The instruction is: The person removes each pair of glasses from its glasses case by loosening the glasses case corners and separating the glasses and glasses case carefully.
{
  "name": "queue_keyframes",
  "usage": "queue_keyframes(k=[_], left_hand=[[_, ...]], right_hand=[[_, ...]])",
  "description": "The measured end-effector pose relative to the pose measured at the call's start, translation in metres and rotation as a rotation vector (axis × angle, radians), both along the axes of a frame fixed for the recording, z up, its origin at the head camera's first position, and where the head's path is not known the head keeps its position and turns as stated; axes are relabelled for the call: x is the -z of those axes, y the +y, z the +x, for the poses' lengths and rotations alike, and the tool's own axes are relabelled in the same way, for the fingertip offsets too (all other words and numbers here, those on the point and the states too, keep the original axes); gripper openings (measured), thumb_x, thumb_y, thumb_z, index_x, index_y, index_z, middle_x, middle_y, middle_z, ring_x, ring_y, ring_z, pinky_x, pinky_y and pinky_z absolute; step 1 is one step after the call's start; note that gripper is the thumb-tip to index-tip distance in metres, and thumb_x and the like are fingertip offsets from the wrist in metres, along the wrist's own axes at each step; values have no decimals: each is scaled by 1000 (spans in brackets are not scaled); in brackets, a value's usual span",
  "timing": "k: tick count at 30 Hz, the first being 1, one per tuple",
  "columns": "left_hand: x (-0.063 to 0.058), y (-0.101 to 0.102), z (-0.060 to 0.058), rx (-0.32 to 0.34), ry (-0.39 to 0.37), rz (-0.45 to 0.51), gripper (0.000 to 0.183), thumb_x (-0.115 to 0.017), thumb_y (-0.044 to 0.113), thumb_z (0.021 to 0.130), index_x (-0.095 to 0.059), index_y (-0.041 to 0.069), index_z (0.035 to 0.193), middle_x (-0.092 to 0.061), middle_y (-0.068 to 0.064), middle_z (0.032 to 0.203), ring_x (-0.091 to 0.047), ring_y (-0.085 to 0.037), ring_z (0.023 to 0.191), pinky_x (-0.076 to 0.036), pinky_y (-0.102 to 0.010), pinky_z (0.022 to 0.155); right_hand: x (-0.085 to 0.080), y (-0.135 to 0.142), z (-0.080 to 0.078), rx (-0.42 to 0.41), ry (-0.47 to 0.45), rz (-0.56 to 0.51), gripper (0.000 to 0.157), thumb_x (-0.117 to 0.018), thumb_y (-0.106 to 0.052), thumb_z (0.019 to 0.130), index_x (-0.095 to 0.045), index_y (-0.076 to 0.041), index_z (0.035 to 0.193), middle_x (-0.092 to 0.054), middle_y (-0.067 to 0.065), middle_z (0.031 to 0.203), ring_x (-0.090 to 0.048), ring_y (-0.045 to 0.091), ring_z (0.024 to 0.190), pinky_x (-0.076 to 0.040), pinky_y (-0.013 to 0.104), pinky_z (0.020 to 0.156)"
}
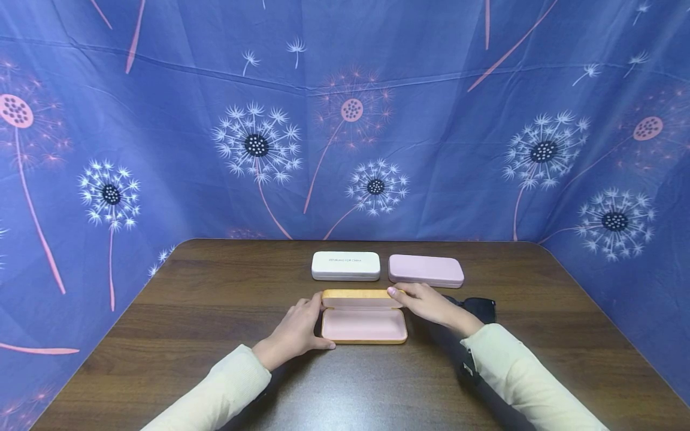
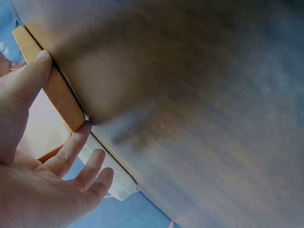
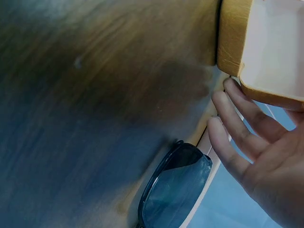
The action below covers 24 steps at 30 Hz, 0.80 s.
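An orange-yellow glasses case (image 1: 363, 326) with a pale pink lining lies with its lid raised on the wooden table, and no object shows inside it. My left hand (image 1: 293, 330) grips its left end, thumb at the front edge and a finger at the back corner, as the left wrist view shows on the orange wall (image 2: 64, 99). My right hand (image 1: 431, 305) holds the lid's upper right corner; in the right wrist view its thumb is out of sight. Dark sunglasses (image 1: 481, 309) lie just right of that hand, partly hidden by it, with one lens (image 3: 178, 190) plain in the right wrist view.
Behind the orange case sit a shut white glasses case (image 1: 345, 267) with lettering and a shut pink glasses case (image 1: 426, 270). The brown table (image 1: 226, 287) ends against a blue dandelion-print cloth (image 1: 447, 179) hung at the back and sides.
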<state>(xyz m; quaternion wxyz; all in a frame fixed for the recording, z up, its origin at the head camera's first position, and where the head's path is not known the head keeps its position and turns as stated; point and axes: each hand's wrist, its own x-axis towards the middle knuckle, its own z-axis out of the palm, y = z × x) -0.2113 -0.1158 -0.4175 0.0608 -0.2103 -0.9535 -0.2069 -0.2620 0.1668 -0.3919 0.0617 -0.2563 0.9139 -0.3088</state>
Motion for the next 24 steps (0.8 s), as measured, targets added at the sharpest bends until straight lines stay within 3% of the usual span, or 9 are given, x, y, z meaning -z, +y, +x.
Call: queue_keyframes(k=[8, 24], left_hand=[[1, 0, 0, 6, 12, -1, 86, -83, 42, 55, -42, 2, 119, -60, -4, 100, -55, -29, 98, -45, -47, 81], [0, 0, 0, -2, -4, 7, 87, -84, 40, 55, -41, 2, 121, -60, -4, 102, -54, -28, 100, -45, -47, 84]], right_hand=[[-3, 5, -4, -70, -185, -91, 42, -42, -39, 94, -59, -8, 117, -64, 11, 112, -60, 24, 103, -47, 40, 85], [-3, 6, -4, -156, -241, -139, 41, -47, -33, 93, -58, -4, 120, -64, 14, 114, -61, 22, 101, -48, 36, 87]])
